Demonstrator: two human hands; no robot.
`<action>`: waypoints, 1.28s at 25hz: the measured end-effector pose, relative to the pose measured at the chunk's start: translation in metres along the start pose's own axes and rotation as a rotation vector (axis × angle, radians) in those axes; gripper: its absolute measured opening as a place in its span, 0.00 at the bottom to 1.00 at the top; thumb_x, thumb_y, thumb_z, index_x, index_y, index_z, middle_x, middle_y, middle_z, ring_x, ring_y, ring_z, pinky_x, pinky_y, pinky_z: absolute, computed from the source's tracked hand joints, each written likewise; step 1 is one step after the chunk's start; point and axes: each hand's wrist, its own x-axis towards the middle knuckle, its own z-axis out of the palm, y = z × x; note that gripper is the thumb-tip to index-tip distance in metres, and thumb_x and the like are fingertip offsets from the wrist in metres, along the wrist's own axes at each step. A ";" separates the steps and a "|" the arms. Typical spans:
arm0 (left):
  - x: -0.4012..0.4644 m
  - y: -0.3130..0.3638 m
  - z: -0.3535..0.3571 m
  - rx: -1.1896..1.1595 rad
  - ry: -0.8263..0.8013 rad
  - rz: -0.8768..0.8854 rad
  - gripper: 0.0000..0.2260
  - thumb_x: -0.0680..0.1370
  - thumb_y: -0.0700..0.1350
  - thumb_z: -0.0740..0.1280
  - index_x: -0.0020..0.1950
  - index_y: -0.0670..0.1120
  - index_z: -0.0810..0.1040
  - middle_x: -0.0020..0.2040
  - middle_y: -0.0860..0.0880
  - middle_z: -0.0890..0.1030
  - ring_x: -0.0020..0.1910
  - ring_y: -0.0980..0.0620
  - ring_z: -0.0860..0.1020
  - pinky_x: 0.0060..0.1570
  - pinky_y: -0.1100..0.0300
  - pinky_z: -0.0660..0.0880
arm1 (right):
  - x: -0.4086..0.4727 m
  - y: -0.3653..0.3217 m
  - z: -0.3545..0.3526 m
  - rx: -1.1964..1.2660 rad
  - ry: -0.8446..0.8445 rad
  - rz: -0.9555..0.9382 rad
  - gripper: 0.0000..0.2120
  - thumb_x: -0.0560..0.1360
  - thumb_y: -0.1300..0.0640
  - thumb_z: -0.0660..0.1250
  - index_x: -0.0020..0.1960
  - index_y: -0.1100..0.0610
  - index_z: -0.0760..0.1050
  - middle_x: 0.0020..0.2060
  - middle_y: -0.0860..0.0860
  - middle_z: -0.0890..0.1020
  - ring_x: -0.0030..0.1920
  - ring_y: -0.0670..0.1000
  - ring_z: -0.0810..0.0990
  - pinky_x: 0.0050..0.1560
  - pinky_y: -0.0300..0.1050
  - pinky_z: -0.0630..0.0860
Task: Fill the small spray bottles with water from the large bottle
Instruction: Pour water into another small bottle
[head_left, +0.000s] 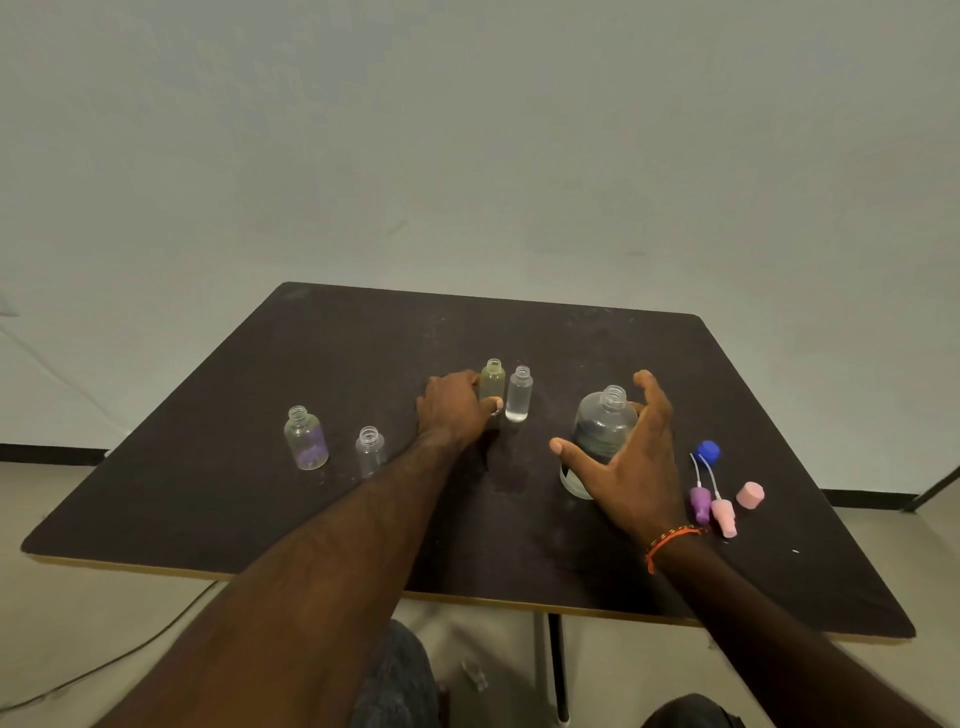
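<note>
We have bare forearms with no sleeves. On our right wrist sits an orange braided bracelet (670, 540), and dark trousers (395, 680) cover our knees.

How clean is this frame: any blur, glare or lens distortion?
Head view: dim, flat lighting, no glare; wide-angle bending bows the table edges; clear small bottles look faint against the dark top; left hand and right hand fairly sharp, forearms softer.

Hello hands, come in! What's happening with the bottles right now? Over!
Left hand closed on yellow small bottle. Right hand open around large bottle, grip not closed. All bottles uncapped. Nothing blocking.
</note>
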 end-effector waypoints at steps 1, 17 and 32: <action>-0.001 0.000 0.000 0.000 -0.007 0.001 0.20 0.76 0.60 0.75 0.64 0.52 0.82 0.59 0.49 0.85 0.62 0.44 0.80 0.64 0.45 0.76 | -0.001 0.001 -0.001 0.000 0.001 -0.005 0.59 0.61 0.35 0.79 0.79 0.48 0.48 0.77 0.49 0.58 0.73 0.52 0.66 0.71 0.53 0.69; -0.079 -0.020 -0.096 0.157 0.141 0.184 0.34 0.77 0.62 0.72 0.78 0.49 0.70 0.73 0.47 0.77 0.76 0.44 0.67 0.72 0.43 0.63 | -0.033 0.005 -0.010 -0.033 0.015 0.108 0.55 0.66 0.47 0.82 0.80 0.51 0.50 0.78 0.55 0.59 0.77 0.57 0.63 0.74 0.57 0.65; -0.098 -0.097 -0.084 0.089 0.099 0.064 0.26 0.78 0.56 0.74 0.72 0.49 0.74 0.60 0.46 0.84 0.61 0.44 0.81 0.68 0.45 0.73 | -0.052 -0.032 0.018 -0.117 0.368 -0.045 0.44 0.65 0.50 0.81 0.73 0.58 0.61 0.71 0.58 0.65 0.72 0.58 0.65 0.70 0.59 0.68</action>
